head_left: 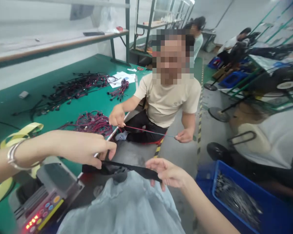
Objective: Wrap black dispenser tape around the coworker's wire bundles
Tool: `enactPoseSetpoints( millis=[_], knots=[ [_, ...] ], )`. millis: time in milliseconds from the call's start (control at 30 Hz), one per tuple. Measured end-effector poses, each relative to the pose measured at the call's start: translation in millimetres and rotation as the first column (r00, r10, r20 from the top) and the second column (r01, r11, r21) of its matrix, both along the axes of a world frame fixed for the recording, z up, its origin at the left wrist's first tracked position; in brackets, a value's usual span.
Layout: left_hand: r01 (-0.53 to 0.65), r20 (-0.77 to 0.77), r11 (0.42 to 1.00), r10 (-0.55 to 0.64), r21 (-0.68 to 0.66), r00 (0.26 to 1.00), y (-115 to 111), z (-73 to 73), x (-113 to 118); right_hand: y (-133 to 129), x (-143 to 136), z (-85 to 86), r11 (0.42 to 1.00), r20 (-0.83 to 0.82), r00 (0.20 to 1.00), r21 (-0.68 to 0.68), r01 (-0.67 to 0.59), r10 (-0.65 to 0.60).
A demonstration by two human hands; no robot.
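A black strip, like flat tape or fabric, stretches across my lap in front of my light blue clothing. My right hand pinches its right end between thumb and fingers, the other fingers spread. At its left part is my left hand, fingers bent and thumb on the strip; the exact grip is partly hidden. Just below my left hand stands a grey machine with coloured buttons and a lit red display. Beyond my hands, a seated person holds a thin red and blue wire stretched between both hands.
Red and black wire bundles and dark cable harnesses lie on the green table, with papers behind. Yellow tape is at the left. A blue bin of dark parts stands right, near fans.
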State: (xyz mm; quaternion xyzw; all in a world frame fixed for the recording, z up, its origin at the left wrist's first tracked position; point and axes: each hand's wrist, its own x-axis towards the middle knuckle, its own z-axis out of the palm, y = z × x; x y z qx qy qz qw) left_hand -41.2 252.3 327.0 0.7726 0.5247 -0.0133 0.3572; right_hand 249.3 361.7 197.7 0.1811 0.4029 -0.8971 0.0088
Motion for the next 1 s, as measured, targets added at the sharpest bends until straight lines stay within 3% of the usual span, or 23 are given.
enactPoseSetpoints(
  millis=[67,167,267,367,533,633,733,867,1000],
  knots=[
    [0.035,0.106,0.968,-0.009,-0.247,0.994,18,3.5,18,7,17,-9.7,0.998,-0.002,1.000,-0.050,-0.025,0.024],
    [0.132,0.294,0.894,0.000,-0.427,0.956,43,-3.3,32,11,25,-25.3,0.990,-0.037,0.993,-0.079,-0.115,0.112],
    [0.169,0.459,0.832,0.113,-0.528,0.881,58,-17.2,37,9,16,-36.0,0.996,-0.046,0.997,0.058,-0.061,0.064],
    [0.173,0.516,0.766,0.230,-0.619,0.825,66,-24.4,37,6,0,-41.2,0.969,-0.040,0.999,0.242,0.044,-0.035],
    [0.234,0.561,0.731,0.238,-0.641,0.793,82,-13.7,38,12,-28,-49.6,0.944,0.038,0.999,0.330,0.000,-0.013],
    [0.291,0.571,0.719,0.176,-0.631,0.802,92,-4.2,40,22,-35,-55.3,0.986,-0.022,1.000,0.168,-0.006,0.010],
    [0.281,0.555,0.762,0.122,-0.584,0.823,98,2.3,39,31,-29,-58.6,0.986,-0.080,0.987,-0.102,0.135,-0.143],
    [0.226,0.532,0.797,0.136,-0.560,0.836,100,3.1,26,40,-9,-56.6,0.886,0.011,0.914,-0.238,0.397,-0.406],
    [0.065,0.486,0.825,0.265,-0.561,0.833,98,-12.7,7,44,7,-46.5,0.750,0.089,0.792,-0.270,0.604,-0.605]
  ],
)
